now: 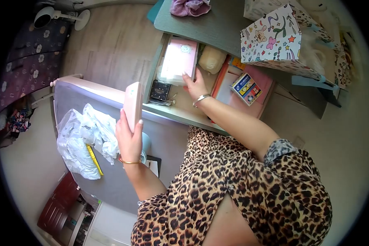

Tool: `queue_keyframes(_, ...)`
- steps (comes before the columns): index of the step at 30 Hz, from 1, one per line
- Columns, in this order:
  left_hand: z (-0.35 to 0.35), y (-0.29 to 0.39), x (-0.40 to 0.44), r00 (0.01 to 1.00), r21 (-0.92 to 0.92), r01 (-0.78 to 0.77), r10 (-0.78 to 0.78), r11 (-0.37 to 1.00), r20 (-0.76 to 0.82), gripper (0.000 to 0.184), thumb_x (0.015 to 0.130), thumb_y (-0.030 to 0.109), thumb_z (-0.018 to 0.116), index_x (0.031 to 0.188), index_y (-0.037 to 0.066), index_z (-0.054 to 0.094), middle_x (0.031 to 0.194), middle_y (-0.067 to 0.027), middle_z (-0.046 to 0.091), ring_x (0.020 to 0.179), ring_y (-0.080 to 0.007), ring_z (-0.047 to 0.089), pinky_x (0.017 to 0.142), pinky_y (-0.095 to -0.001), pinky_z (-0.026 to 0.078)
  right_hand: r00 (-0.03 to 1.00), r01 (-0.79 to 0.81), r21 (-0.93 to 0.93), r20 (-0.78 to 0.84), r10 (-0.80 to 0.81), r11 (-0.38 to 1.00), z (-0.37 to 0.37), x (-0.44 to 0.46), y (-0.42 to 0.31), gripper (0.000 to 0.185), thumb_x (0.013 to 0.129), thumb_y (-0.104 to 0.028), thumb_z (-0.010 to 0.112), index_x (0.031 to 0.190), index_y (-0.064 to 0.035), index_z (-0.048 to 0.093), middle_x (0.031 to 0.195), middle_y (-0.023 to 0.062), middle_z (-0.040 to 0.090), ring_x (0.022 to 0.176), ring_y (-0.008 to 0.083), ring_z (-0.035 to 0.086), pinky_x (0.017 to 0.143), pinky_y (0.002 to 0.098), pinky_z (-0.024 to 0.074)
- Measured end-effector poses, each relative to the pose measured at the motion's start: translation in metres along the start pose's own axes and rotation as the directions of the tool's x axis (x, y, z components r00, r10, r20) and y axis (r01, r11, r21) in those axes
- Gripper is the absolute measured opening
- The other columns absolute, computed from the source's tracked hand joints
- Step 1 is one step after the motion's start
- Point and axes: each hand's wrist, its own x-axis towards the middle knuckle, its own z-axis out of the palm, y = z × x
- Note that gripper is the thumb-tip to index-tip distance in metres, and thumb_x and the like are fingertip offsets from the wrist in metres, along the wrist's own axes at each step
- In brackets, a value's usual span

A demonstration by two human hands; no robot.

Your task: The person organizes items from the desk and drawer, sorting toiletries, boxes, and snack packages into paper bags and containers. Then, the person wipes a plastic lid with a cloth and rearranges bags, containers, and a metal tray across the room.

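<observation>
My left hand (129,139) is closed around a flat pink case (133,104) with rounded edges, held upright beside the drawer; I cannot make out exactly what it is. My right hand (196,87) reaches into the open drawer (184,116), its fingers at the near right corner of a pink notebook (180,59) with a small cartoon on its cover. Glare whitens part of that cover. Under the notebook is a clear plastic edge. Just below it in the drawer lies a black square box (160,90) with a white cable.
In the drawer also sit a cream wrapped bundle (212,60) and a blue-yellow box (246,89). Above stands a patterned paper box (271,37) near a purple cloth (190,7). White plastic bags (84,139) lie on a grey surface at left, near a light-blue cup (146,144).
</observation>
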Motion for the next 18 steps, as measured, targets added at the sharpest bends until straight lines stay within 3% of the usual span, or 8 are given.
queue_keyframes(1,0.003,0.000,-0.005,1.000,-0.033,0.003,-0.003,0.999,0.015,0.066,0.083,0.023,0.061,0.135,-0.005,0.033,0.114,-0.0253,0.049,0.104,-0.0382,0.048,0.092,-0.0407,0.037,0.996,0.088,-0.019,-0.004,-0.088,0.996,0.007,0.004,0.010,0.068,0.086,-0.030,0.062,0.137,-0.0011,0.028,0.125,0.0146,0.051,0.112,0.0210,0.050,0.093,0.0315,0.0411)
queue_keyframes(4,0.014,0.003,-0.015,0.998,-0.173,0.023,-0.013,0.985,0.057,0.066,0.082,0.022,0.060,0.136,-0.005,0.032,0.114,-0.0248,0.048,0.105,-0.0370,0.048,0.093,-0.0402,0.037,0.991,0.133,-0.012,0.026,-0.133,0.991,0.024,0.014,0.025,0.070,0.087,-0.027,0.062,0.138,0.0008,0.024,0.129,0.0171,0.047,0.119,0.0227,0.046,0.099,0.0315,0.0350)
queue_keyframes(8,0.018,0.001,-0.029,0.982,-0.137,-0.074,0.097,0.988,0.165,0.065,0.080,0.021,0.062,0.134,-0.005,0.035,0.112,-0.0234,0.050,0.101,-0.0362,0.049,0.091,-0.0408,0.039,0.985,0.152,0.055,0.072,-0.156,0.987,0.026,0.015,0.017,0.068,0.087,-0.027,0.061,0.139,-0.0025,0.025,0.123,0.0120,0.052,0.107,0.0195,0.053,0.088,0.0302,0.0446)
queue_keyframes(11,0.005,0.002,-0.042,0.944,-0.048,-0.102,0.111,0.994,0.312,0.065,0.078,0.020,0.063,0.133,-0.003,0.037,0.112,-0.0230,0.050,0.101,-0.0369,0.048,0.091,-0.0417,0.039,0.994,0.012,0.048,0.112,-0.018,0.999,0.013,-0.005,-0.012,0.062,0.087,-0.028,0.060,0.137,-0.0062,0.031,0.117,0.0074,0.055,0.097,0.0145,0.055,0.076,0.0292,0.0491)
queue_keyframes(17,0.006,0.006,-0.043,0.898,-0.074,-0.119,0.139,0.990,0.417,0.065,0.076,0.016,0.063,0.133,-0.002,0.038,0.112,-0.0213,0.051,0.104,-0.0343,0.050,0.093,-0.0385,0.039,0.966,-0.035,0.099,0.258,0.009,0.994,-0.027,0.023,0.012,0.052,0.087,-0.029,0.060,0.131,-0.0087,0.043,0.110,0.0043,0.058,0.090,0.0115,0.055,0.070,0.0270,0.0489)
queue_keyframes(18,0.009,0.008,-0.041,0.897,-0.084,-0.131,0.154,0.988,0.415,0.065,0.076,0.015,0.063,0.133,-0.002,0.038,0.112,-0.0212,0.051,0.104,-0.0343,0.050,0.093,-0.0384,0.039,0.971,0.024,0.051,0.235,-0.035,0.998,-0.036,0.030,0.015,0.052,0.087,-0.028,0.060,0.131,-0.0086,0.043,0.109,0.0039,0.058,0.089,0.0114,0.055,0.069,0.0266,0.0488)
